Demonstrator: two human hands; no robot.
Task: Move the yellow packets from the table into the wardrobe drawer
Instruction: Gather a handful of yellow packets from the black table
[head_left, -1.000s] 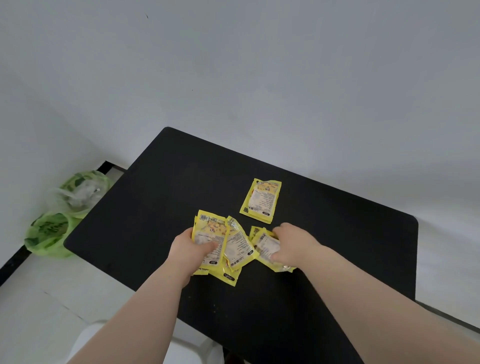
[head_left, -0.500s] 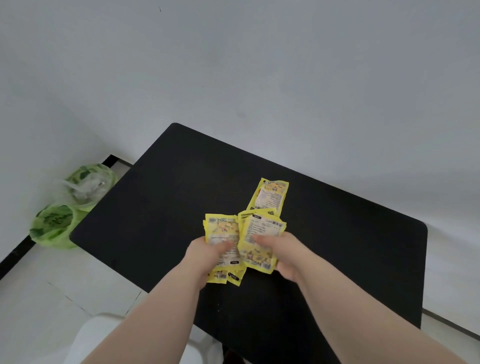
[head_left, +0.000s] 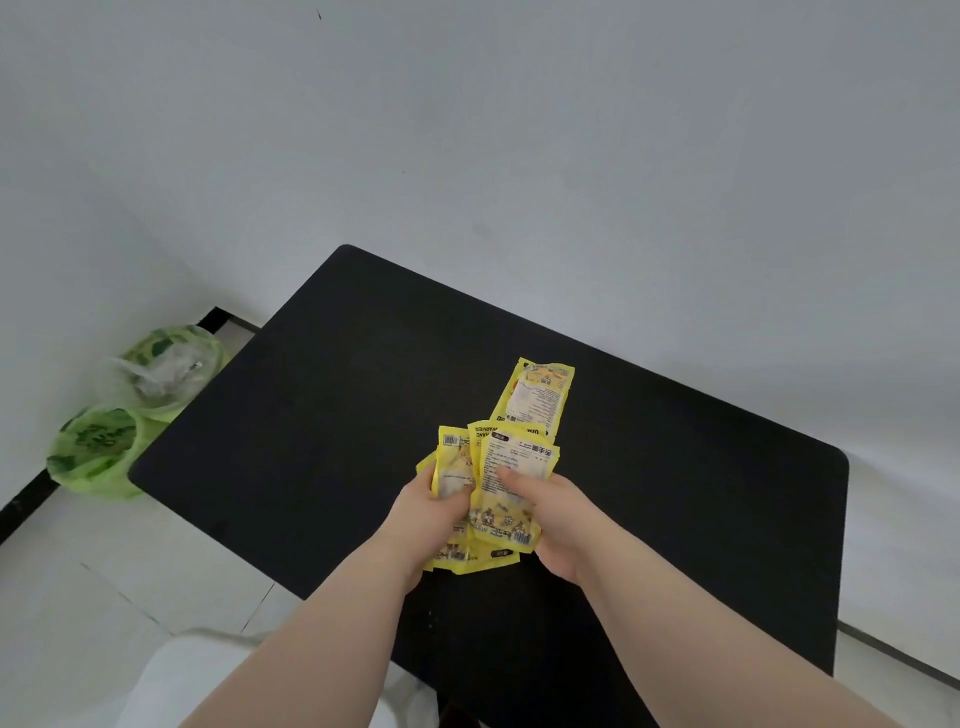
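Both my hands hold a bunch of yellow packets (head_left: 511, 467) together just above the black table (head_left: 311, 405). My left hand (head_left: 431, 506) grips the left side of the bunch, and my right hand (head_left: 558, 512) grips the right side with the thumb across the front packet. One more yellow packet (head_left: 537, 397) lies flat on the table just beyond the bunch. The wardrobe drawer is not in view.
Two green plastic bags (head_left: 119, 415) sit on the floor by the wall, left of the table. Something white (head_left: 208, 680) is below the table's near edge. White walls close in behind and to the left.
My hands have gathered the scattered packets off the table into one bunch and drawn it closer together. The single far packet has stayed in place.
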